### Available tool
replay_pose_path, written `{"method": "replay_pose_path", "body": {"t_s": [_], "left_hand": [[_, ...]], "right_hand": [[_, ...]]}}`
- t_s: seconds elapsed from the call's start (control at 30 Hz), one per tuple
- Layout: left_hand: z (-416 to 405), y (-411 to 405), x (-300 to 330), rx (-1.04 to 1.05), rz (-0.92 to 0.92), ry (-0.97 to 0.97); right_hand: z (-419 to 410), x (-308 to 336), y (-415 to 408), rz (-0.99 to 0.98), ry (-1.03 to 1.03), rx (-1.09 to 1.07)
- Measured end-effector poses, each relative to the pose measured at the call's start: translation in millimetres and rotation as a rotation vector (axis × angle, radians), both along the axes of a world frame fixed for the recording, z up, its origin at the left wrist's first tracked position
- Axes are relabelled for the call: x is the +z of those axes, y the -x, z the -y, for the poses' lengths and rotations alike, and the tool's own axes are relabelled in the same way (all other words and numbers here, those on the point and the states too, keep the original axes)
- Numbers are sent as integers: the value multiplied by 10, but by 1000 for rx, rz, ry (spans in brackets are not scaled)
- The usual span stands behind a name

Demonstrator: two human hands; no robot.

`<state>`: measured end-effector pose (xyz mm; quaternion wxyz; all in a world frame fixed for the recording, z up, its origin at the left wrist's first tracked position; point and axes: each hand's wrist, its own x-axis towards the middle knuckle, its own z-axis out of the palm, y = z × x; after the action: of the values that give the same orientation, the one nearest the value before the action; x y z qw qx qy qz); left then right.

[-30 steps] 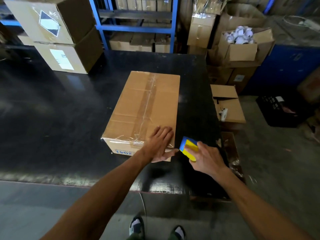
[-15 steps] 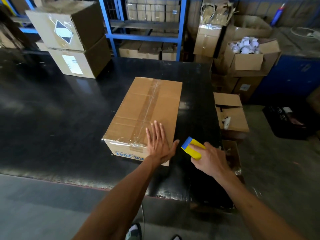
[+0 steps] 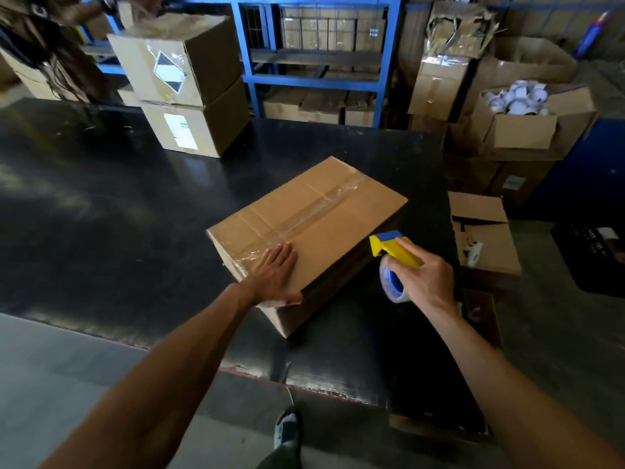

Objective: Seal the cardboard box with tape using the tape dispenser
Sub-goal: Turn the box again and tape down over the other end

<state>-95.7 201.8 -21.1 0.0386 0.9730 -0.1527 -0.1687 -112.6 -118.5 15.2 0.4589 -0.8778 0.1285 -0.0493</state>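
Observation:
A closed cardboard box (image 3: 324, 228) lies on the black table (image 3: 118, 214), turned at an angle, with clear tape along its top seam and across its near end. My left hand (image 3: 275, 277) rests flat on the box's near corner, fingers together, thumb over the edge. My right hand (image 3: 422, 275) grips a yellow and blue tape dispenser (image 3: 392, 247) with a roll of clear tape (image 3: 390, 282), held just right of the box's long side, its head close to the top edge.
Two stacked cardboard boxes (image 3: 184, 86) stand at the table's far left. Blue shelving (image 3: 318, 79) with cartons is behind. Right of the table are an open carton of white items (image 3: 521, 120), a low box (image 3: 483, 231) and a dark crate (image 3: 592, 252). A person (image 3: 50, 49) stands at top left.
The box has swung counter-clockwise, so its long side now faces my right hand. My left hand stayed on its near corner. The dispenser has lifted toward the box's side, roll now visible.

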Motion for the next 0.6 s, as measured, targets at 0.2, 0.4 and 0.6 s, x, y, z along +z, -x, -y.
{"method": "replay_pose_path", "body": {"t_s": [0.2, 0.4, 0.6], "left_hand": [[211, -166, -108, 353, -65, 54], [-314, -459, -165, 132, -42, -9], [-1234, -957, 122, -84, -119, -237]], "right_hand": [[-292, 166, -393, -20, -160, -75], [-557, 209, -656, -9, -258, -108], [-629, 306, -802, 29, -278, -136]]}}
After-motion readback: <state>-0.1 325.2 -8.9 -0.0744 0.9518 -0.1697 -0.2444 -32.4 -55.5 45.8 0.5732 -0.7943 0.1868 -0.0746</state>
